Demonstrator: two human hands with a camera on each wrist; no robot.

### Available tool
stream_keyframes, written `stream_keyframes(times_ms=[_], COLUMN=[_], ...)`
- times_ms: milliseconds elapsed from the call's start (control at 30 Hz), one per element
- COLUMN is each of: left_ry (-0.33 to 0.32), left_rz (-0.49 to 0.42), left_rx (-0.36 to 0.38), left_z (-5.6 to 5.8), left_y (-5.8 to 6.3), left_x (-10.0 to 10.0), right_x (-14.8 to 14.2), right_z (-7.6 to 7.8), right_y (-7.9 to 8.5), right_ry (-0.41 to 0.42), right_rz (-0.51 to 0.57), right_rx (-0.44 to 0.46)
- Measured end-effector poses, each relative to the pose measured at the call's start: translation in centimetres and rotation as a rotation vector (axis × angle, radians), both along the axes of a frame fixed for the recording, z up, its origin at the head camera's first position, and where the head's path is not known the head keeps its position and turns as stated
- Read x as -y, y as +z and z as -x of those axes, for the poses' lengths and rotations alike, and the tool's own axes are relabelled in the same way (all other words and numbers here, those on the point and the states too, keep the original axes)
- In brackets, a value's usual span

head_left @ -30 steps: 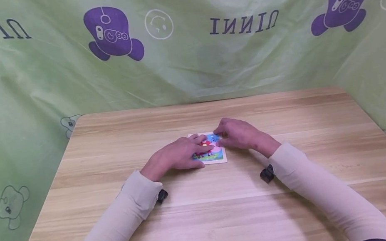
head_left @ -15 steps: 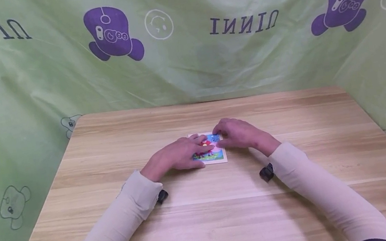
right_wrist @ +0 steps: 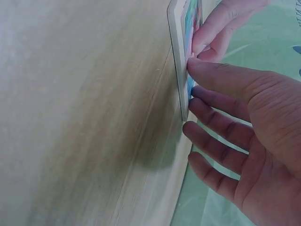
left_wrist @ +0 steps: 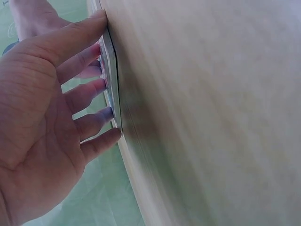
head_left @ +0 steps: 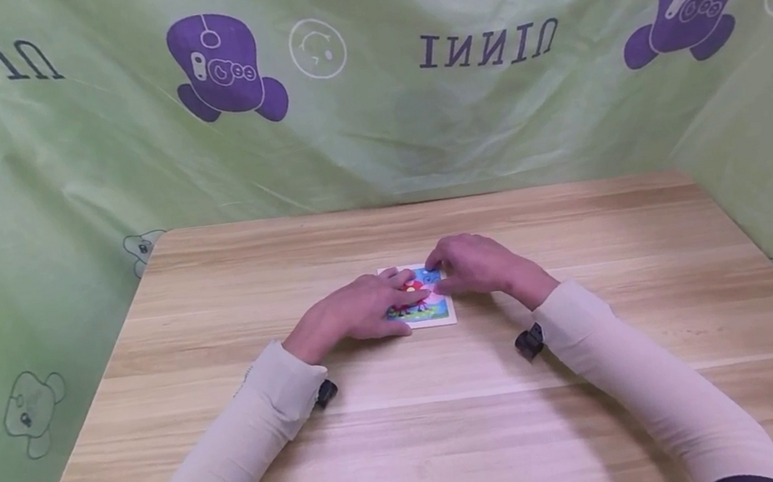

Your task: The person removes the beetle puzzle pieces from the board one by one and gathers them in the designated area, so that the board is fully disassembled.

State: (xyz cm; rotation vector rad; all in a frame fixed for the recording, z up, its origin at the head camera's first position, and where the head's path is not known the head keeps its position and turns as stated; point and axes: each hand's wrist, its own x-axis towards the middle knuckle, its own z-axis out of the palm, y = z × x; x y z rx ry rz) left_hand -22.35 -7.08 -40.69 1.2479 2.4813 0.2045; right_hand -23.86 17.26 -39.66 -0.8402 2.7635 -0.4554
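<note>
A small square picture board (head_left: 431, 314) with a pale rim lies flat on the wooden table. Its print shows red, blue, pink and green; fine detail is too small to read. My left hand (head_left: 367, 309) rests across its left part with fingers spread, hiding that side. In the left wrist view the fingertips of the left hand (left_wrist: 51, 103) touch the face of the board (left_wrist: 112, 70), thumb at one edge. At the board's right edge, my right hand (head_left: 479, 264) touches the face with thumb and nearest fingers; the other fingers extend past the edge in the right wrist view.
The wooden table (head_left: 418, 438) stretches around the board on every side. Behind it and at both sides hangs a green printed curtain (head_left: 370, 134). Small black wrist cameras (head_left: 530, 343) sit under the sleeve cuffs.
Both hands stay nearly in place on the board. The right forearm and its wrist camera have shifted very slightly; nothing has been picked up or let go.
</note>
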Motion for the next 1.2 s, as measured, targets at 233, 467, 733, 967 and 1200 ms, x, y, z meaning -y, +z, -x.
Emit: stream_keyframes(times_ms=[233, 467, 733, 967, 1200], left_ry=[0.006, 0.003, 0.028, -0.012, -0.032], left_rz=[0.011, 0.018, 0.033, 0.033, 0.035], left_rx=[-0.002, -0.013, -0.008, -0.034, -0.065], left_z=[-0.1, -0.2, -0.2, -0.3, -0.3], left_y=[0.0, 0.2, 0.3, 0.4, 0.2], left_x=[-0.1, -0.3, -0.2, -0.2, -0.1], right_x=[-0.2, -0.5, 0.2, 0.3, 0.5], right_z=[-0.1, -0.1, 0.8, 1.6, 2.1], right_y=[0.1, 0.0, 0.2, 0.4, 0.8], right_ry=[0.034, 0.019, -0.006, -0.020, 0.017], right_rz=[-0.013, 0.027, 0.043, 0.047, 0.001], right_rx=[0.000, 0.014, 0.093, 0.192, 0.229])
